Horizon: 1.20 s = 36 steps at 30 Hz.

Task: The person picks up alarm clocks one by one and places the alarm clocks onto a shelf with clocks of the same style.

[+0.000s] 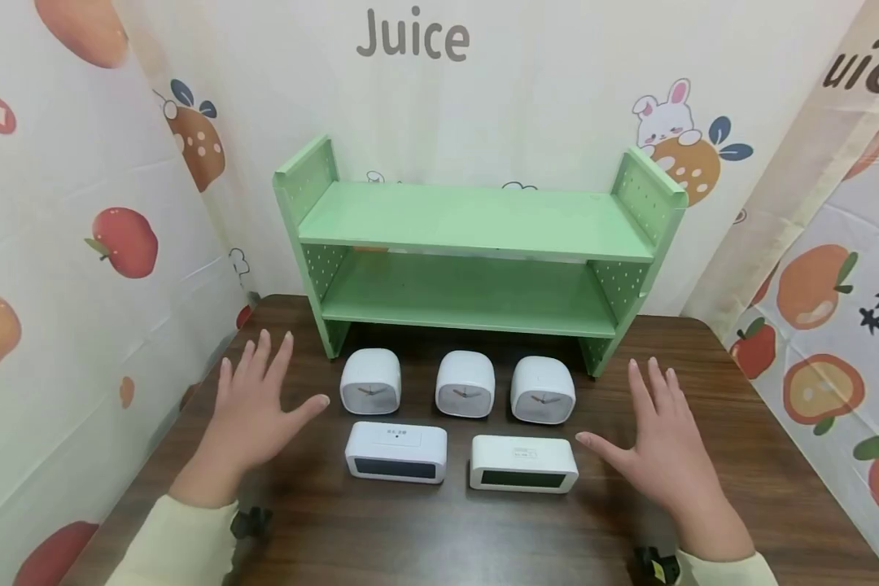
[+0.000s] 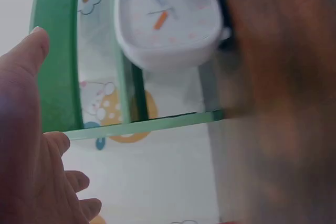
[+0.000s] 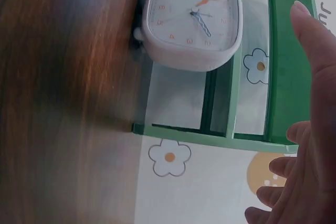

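My left hand (image 1: 252, 411) hovers at the left of the clocks, fingers spread and holding nothing. On the other side my right hand (image 1: 666, 443) is held the same way, its thumb near a white digital clock (image 1: 523, 465). A second white digital clock (image 1: 396, 452) lies to the left of that one, both with dark displays. Behind them stand three rounded white analog clocks: a left one (image 1: 370, 382), a middle one (image 1: 465, 384) and a right one (image 1: 543, 390). In the wrist views, an analog clock's dial (image 2: 168, 17) and another dial (image 3: 191, 24) show beyond the hands.
A green two-tier shelf (image 1: 469, 293) stands at the back of the dark wooden table (image 1: 439, 541), its two boards bare. Fruit-printed curtains (image 1: 557, 89) hang behind and at both sides. Black wrist straps (image 1: 251, 522) show at the cuffs.
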{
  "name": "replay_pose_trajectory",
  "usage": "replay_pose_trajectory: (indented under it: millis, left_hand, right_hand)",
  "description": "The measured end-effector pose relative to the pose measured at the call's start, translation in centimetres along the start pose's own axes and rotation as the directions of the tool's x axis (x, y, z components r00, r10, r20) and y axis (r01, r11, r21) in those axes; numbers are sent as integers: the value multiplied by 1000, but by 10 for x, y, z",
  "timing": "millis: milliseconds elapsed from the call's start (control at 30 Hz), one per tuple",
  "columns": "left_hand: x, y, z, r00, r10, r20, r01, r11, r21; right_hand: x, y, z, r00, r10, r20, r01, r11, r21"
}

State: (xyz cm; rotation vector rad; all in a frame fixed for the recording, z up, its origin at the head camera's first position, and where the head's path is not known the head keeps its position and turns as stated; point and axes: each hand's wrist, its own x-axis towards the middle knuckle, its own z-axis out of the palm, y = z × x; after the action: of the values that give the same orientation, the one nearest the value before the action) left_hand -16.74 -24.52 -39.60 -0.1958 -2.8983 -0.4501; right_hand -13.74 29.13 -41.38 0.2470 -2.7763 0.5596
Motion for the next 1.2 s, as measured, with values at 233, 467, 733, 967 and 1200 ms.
replay_pose_trajectory:
  millis: [233, 467, 733, 967, 1200]
  left_hand:
    - [21, 4, -31, 997, 54, 54, -51, 998, -43]
    - [50, 14, -50, 990, 110, 93, -103, 992, -68]
    - [81, 19, -88, 991, 131, 23, -127, 982, -143]
    - [113, 20, -113, 995, 88, 51, -73, 967, -243]
    - [138, 22, -119, 999, -6, 49, 24, 923, -385]
  right_hand:
    - [-6, 6, 1, 987, 70, 142, -93, 982, 162]
    - [-15, 8, 6, 989, 5, 148, -35, 978, 205]
    - [-21, -5, 15, 989, -73, 126, 39, 966, 256]
    - [-29, -13, 13, 973, -75, 216, -12, 927, 376]
    - [-25, -18, 17, 962, -123, 243, -13, 871, 491]
